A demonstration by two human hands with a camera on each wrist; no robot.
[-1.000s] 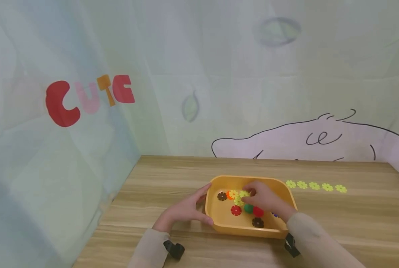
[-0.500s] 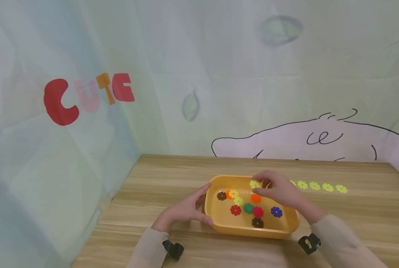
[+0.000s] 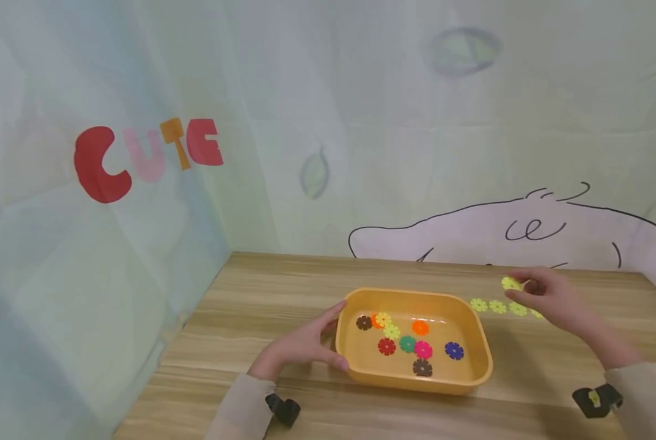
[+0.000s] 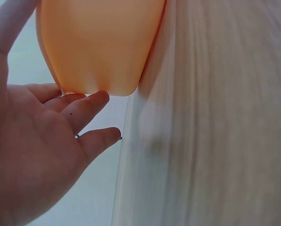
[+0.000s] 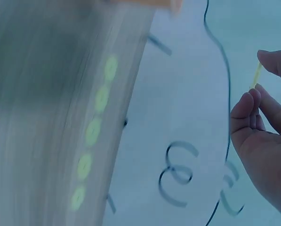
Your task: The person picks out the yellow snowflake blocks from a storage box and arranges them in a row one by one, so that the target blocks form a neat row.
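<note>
- One yellow flower-shaped disc (image 3: 508,283) is pinched in the right hand (image 3: 553,300), raised near five matching discs (image 3: 497,307).
- Left hand (image 3: 304,344), fingers spread, touches the orange tray's (image 3: 410,382) left end.

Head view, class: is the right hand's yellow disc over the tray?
No, the right hand pinches the yellow disc to the right of the tray.

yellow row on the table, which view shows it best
The right wrist view: all five pieces of the yellow row show, though blurred. In the head view, the right hand hides its right end; the left wrist view shows none.
</note>
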